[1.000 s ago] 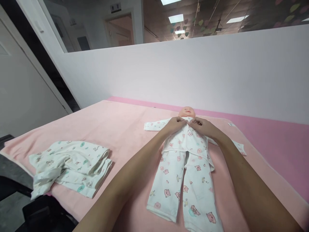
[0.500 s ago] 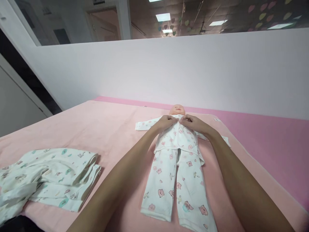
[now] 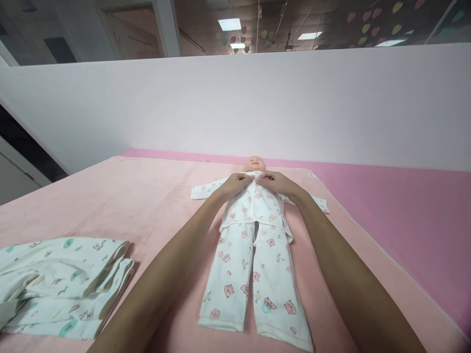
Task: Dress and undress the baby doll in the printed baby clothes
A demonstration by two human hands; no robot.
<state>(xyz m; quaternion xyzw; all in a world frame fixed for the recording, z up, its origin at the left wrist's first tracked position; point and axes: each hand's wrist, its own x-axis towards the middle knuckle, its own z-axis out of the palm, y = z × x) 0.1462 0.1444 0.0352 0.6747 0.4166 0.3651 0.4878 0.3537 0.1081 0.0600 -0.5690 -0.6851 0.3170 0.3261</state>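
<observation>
A baby doll [image 3: 254, 163] lies on its back on a pink blanket [image 3: 154, 196], head toward the wall. It wears a white top [image 3: 253, 206] and white trousers [image 3: 253, 274] printed with small pink bears. My left hand [image 3: 235, 183] and my right hand [image 3: 276, 181] meet at the doll's neck. Both pinch the two front edges of the top's collar, fingers closed on the cloth. Both forearms reach in from the bottom of the view.
A folded pile of white baby clothes with green print [image 3: 59, 284] lies at the left on the blanket. A brighter pink mat [image 3: 405, 215] shows at the right. A white partition wall [image 3: 235, 103] stands right behind the bed.
The view has swung to the right, so the doll and the clothes pile sit further left in the picture. My hands stay pinched at the doll's collar.
</observation>
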